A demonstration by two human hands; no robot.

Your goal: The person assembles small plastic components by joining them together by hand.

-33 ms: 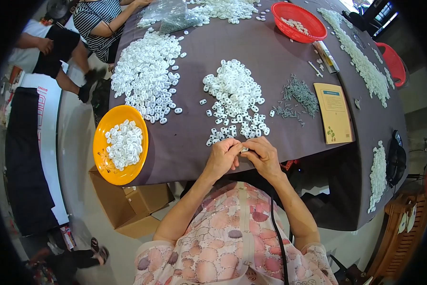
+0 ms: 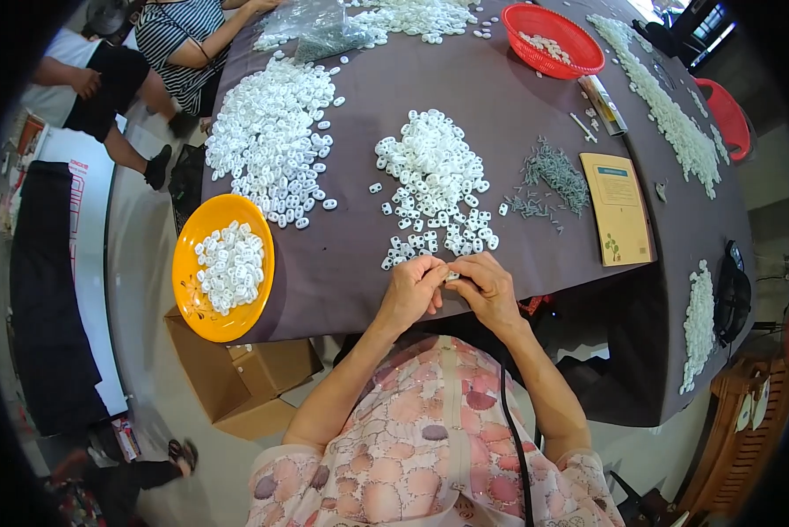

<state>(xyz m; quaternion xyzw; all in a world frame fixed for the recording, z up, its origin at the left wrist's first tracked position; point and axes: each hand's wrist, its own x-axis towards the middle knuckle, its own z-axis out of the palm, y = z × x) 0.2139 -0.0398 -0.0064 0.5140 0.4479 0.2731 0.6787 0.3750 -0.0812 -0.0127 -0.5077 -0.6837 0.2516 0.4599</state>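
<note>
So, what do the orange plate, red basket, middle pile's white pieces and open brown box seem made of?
Orange plate: perhaps smooth plastic or melamine; even colour, floral decoration.
Red basket: likely slightly shiny plastic, given uniform colour and perforated-looking wall.
White pieces: probably hard moulded plastic; repeated rounded shapes with small openings, finish hard to judge.
Brown box: almost certainly matte cardboard, with folded flaps.

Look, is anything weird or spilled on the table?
The orange plate of white pieces looks odd: it seems to jut past the table's near-left corner, so it might tip. Small grey pieces lie loosely scattered too, maybe not spilled.
</note>
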